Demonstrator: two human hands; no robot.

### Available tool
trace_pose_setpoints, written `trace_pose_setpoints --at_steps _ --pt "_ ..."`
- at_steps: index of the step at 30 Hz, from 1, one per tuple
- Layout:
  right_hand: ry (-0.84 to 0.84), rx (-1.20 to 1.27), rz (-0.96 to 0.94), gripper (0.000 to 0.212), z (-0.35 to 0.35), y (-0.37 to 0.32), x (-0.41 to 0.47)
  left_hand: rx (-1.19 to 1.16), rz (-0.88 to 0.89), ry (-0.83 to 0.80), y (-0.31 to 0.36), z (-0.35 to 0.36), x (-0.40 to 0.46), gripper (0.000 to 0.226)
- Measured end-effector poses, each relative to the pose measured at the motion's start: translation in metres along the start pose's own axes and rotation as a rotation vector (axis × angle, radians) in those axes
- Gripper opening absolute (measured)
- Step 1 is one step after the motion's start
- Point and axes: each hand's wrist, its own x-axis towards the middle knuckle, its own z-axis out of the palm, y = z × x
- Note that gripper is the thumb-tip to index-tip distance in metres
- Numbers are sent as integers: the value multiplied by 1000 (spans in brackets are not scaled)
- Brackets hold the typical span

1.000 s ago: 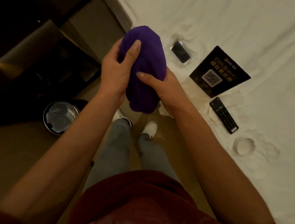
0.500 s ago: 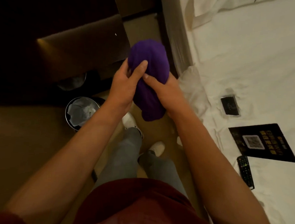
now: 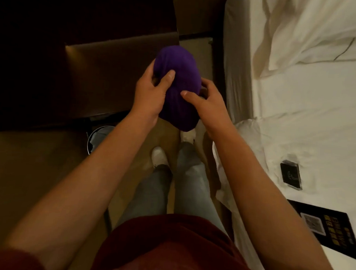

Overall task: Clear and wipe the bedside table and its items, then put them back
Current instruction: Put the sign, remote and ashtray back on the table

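In the head view, both hands grip a bunched purple cloth [image 3: 178, 88] in the air between the dark counter [image 3: 114, 77] and the bed [image 3: 296, 119], left hand [image 3: 152, 93] and right hand [image 3: 207, 103] pinching either side, so it wants gathering into a firm pad before wiping.

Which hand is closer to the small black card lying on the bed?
Right. The right hand grips the purple cloth on the bed side; the left hand grips its far side, farther from the black card.
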Motion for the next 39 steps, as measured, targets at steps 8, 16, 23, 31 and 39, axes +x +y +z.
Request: trace_pose_setpoints --at_steps 8,16,23,31,39 --pt "-13 -101 -6 51 21 -24 73 19 -10 136 0 -3 72 70" --pt "-24 -158 -9 56 22 -24 129 -20 -74 208 4 6 117 73" --pt "-96 -314 -42 56 26 -11 142 180 -57 231 2 6 130 76" --pt "-104 -511 -120 54 16 -12 145 410 -34 263 -9 4 133 78" --pt "-47 -612 -69 61 17 -2 145 538 53 320 -25 -6 127 76"
